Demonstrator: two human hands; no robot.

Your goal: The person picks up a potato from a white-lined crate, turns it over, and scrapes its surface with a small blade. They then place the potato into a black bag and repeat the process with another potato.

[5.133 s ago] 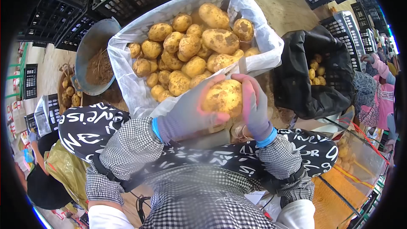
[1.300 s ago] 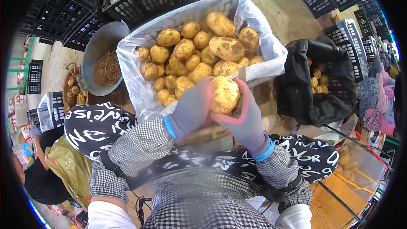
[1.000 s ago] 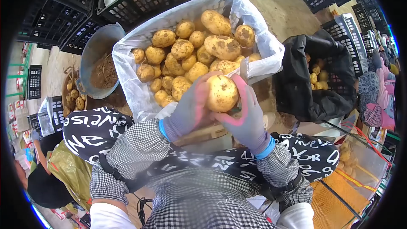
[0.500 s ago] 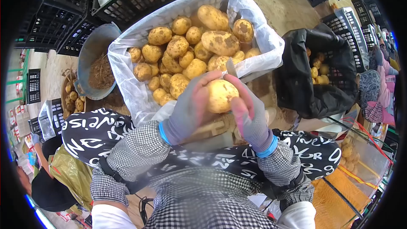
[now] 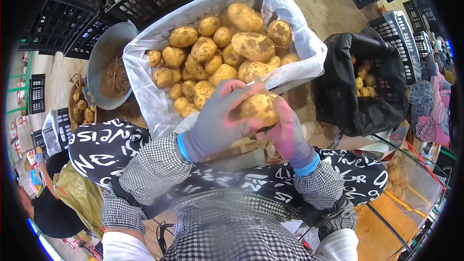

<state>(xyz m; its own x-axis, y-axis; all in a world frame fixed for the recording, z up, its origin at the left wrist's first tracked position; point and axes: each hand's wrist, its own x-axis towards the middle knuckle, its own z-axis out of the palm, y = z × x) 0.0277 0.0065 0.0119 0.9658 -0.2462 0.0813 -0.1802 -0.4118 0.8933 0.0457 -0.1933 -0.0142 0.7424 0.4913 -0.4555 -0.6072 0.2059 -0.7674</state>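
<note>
A large yellow potato (image 5: 260, 107) with brown soil patches is held between my two gloved hands, just in front of the lined crate. My left hand (image 5: 217, 118) has its fingers closed around the potato's left side and lower edge. On its right side, my right hand (image 5: 288, 128) grips it with curled fingers, partly hidden. A small pale piece (image 5: 251, 82) shows by my left fingertips; I cannot make out what it is. Behind the hands, several potatoes (image 5: 195, 65) fill the crate's white liner (image 5: 147, 99).
A grey-blue tub (image 5: 96, 79) with dry soil stands at the left, beside a container of potatoes (image 5: 88, 115). To the right is a black-lined crate (image 5: 333, 101) holding potatoes. Black crates (image 5: 159, 2) stand behind. Other people sit at far right and lower left.
The potato has turned in my hands and now shows a longer, dirtier side. My left fingers have moved across its upper edge. A blade-like tip above it earlier no longer shows clearly.
</note>
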